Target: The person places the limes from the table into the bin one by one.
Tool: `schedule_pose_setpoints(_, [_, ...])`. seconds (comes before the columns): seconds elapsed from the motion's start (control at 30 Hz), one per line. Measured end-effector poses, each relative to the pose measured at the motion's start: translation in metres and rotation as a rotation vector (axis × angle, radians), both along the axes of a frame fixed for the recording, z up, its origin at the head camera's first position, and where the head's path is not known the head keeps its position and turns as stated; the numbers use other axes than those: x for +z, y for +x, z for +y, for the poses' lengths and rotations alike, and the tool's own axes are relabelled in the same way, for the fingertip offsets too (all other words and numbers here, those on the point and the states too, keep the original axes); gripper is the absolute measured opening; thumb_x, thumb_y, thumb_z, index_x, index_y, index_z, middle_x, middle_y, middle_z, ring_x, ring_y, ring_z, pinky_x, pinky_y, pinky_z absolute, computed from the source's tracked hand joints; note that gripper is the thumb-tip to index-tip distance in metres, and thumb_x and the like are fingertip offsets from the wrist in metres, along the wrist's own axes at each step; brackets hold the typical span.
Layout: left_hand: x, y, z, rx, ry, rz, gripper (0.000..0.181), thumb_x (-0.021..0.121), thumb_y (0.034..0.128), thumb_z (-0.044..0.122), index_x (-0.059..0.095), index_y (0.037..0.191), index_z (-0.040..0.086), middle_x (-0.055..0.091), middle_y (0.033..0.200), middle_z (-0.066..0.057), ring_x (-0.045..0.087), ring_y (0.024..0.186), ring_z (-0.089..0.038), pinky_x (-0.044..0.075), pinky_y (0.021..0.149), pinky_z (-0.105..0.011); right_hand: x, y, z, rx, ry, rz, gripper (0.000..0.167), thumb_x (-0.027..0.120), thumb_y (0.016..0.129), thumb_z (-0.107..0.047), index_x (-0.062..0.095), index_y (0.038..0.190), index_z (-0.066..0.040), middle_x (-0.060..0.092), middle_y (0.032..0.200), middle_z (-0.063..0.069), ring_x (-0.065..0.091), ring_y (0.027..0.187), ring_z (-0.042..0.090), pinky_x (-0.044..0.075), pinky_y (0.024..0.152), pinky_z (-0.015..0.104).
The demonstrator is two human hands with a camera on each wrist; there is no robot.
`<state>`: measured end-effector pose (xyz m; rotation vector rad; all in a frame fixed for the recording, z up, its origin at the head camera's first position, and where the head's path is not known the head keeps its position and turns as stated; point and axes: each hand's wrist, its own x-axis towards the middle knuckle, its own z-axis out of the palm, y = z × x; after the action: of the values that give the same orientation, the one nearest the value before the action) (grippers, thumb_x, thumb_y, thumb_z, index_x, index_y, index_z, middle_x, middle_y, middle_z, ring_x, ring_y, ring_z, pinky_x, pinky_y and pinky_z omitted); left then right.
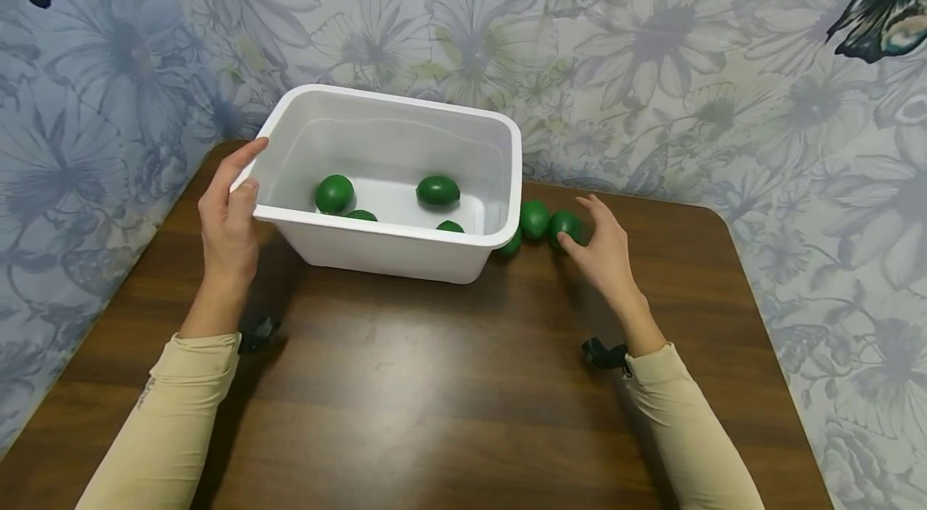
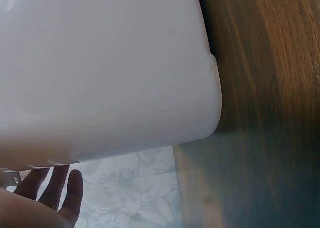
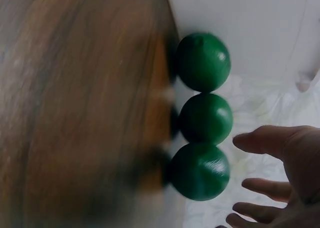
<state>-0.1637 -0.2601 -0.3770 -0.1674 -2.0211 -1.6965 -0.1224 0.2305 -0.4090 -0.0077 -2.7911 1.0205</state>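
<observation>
A white plastic bin [image 1: 391, 252] stands near the back of the table, with several green limes inside, among them a round-looking lime [image 1: 335, 194] and an oval lime [image 1: 438, 191]. My left hand [image 1: 230, 224] grips the bin's left end at the rim. In the left wrist view the bin's wall [image 2: 110, 63] hides part of that hand. Three more limes lie in a row outside the bin's right end: a near lime [image 3: 203, 62], a middle lime [image 3: 206, 119] and an outer lime [image 3: 200, 172]. Beside the outer one is my right hand [image 1: 603, 252], thumb and fingers spread, holding nothing.
The brown wooden table [image 1: 376, 389] has rounded back corners. Its back edge meets a wall [image 1: 652, 92] with flower-patterned paper and butterfly decorations. Dark devices are strapped to both wrists.
</observation>
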Motion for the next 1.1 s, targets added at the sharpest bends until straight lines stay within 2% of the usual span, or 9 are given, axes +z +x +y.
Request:
schedule_pose_setpoints(0.1, [-0.003, -0.002, 0.001, 0.004, 0.02, 0.011, 0.05, 0.043, 0.099, 0.018, 0.067, 0.143, 0.014, 0.065, 0.146, -0.006, 0.061, 0.125, -0.021, 0.047, 0.096, -0.027, -0.005, -0.004, 0.004, 0.022, 0.02, -0.055, 0.067, 0.075, 0.096, -0.019, 0.048, 0.155, -0.001, 0.038, 0.165, 0.027, 0.037, 0.151, 0.048, 0.032, 0.119, 0.066])
schedule_pose_setpoints(0.17, [-0.004, -0.004, 0.0, 0.003, 0.036, 0.029, 0.051, 0.043, 0.0986, 0.019, 0.067, 0.143, 0.013, 0.065, 0.146, -0.007, 0.061, 0.125, -0.023, 0.046, 0.096, -0.028, -0.008, -0.006, 0.005, 0.038, 0.017, -0.063, 0.067, 0.076, 0.096, -0.019, 0.049, 0.154, -0.002, 0.04, 0.164, 0.026, 0.04, 0.15, 0.047, 0.035, 0.117, 0.064])
schedule_pose_setpoints(0.27, [-0.004, -0.005, 0.001, -0.001, 0.046, 0.051, 0.051, 0.044, 0.0981, 0.019, 0.068, 0.142, 0.012, 0.066, 0.145, -0.007, 0.062, 0.124, -0.023, 0.047, 0.095, -0.027, -0.011, -0.011, 0.006, 0.045, -0.003, -0.05, 0.062, 0.077, 0.095, -0.018, 0.054, 0.151, -0.002, 0.05, 0.157, 0.025, 0.054, 0.138, 0.046, 0.047, 0.107, 0.061])
schedule_pose_setpoints(0.37, [-0.001, -0.001, 0.005, 0.013, 0.042, 0.043, 0.051, 0.044, 0.0979, 0.019, 0.068, 0.142, 0.012, 0.067, 0.144, -0.007, 0.063, 0.122, -0.022, 0.047, 0.094, -0.026, -0.016, -0.016, 0.009, 0.043, -0.029, -0.051, 0.057, 0.077, 0.095, -0.017, 0.058, 0.147, -0.003, 0.062, 0.145, 0.026, 0.067, 0.12, 0.045, 0.056, 0.093, 0.057])
schedule_pose_setpoints(0.43, [0.002, 0.001, 0.008, 0.027, 0.04, 0.032, 0.051, 0.043, 0.0978, 0.019, 0.068, 0.141, 0.012, 0.067, 0.143, -0.007, 0.064, 0.121, -0.022, 0.048, 0.093, -0.026, -0.019, -0.018, 0.01, 0.04, -0.043, -0.061, 0.057, 0.078, 0.095, -0.017, 0.058, 0.147, -0.004, 0.066, 0.137, 0.026, 0.071, 0.111, 0.045, 0.058, 0.088, 0.056])
schedule_pose_setpoints(0.63, [0.001, 0.001, 0.011, 0.035, 0.045, 0.049, 0.051, 0.043, 0.0976, 0.018, 0.069, 0.14, 0.011, 0.067, 0.142, -0.011, 0.065, 0.119, -0.023, 0.049, 0.091, -0.026, -0.023, -0.021, 0.015, 0.011, -0.053, -0.061, 0.058, 0.079, 0.093, -0.019, 0.06, 0.146, -0.005, 0.067, 0.137, 0.025, 0.074, 0.104, 0.044, 0.058, 0.088, 0.057])
schedule_pose_setpoints(0.73, [-0.003, 0.001, 0.015, 0.051, 0.058, 0.056, 0.051, 0.043, 0.0972, 0.018, 0.069, 0.14, 0.01, 0.068, 0.142, -0.01, 0.065, 0.118, -0.023, 0.048, 0.091, -0.026, -0.024, -0.023, 0.023, -0.011, -0.061, -0.048, 0.058, 0.079, 0.092, -0.019, 0.06, 0.145, -0.005, 0.068, 0.136, 0.025, 0.073, 0.105, 0.044, 0.057, 0.089, 0.057])
schedule_pose_setpoints(0.9, [-0.008, 0.002, 0.022, 0.073, 0.065, 0.112, 0.05, 0.044, 0.0972, 0.019, 0.07, 0.139, 0.01, 0.069, 0.139, -0.012, 0.065, 0.118, -0.026, 0.048, 0.089, -0.027, -0.02, -0.027, 0.033, -0.039, -0.091, 0.013, 0.057, 0.078, 0.092, -0.022, 0.06, 0.143, -0.004, 0.068, 0.134, 0.025, 0.073, 0.108, 0.044, 0.058, 0.086, 0.057])
schedule_pose_setpoints(1.1, [-0.009, 0.001, 0.023, 0.078, 0.065, 0.147, 0.05, 0.045, 0.0964, 0.021, 0.071, 0.137, 0.007, 0.069, 0.138, -0.015, 0.065, 0.116, -0.027, 0.048, 0.09, -0.027, -0.004, -0.025, 0.028, -0.036, -0.124, 0.14, 0.061, 0.076, 0.091, -0.02, 0.056, 0.146, -0.005, 0.068, 0.136, 0.019, 0.073, 0.108, 0.04, 0.06, 0.084, 0.05])
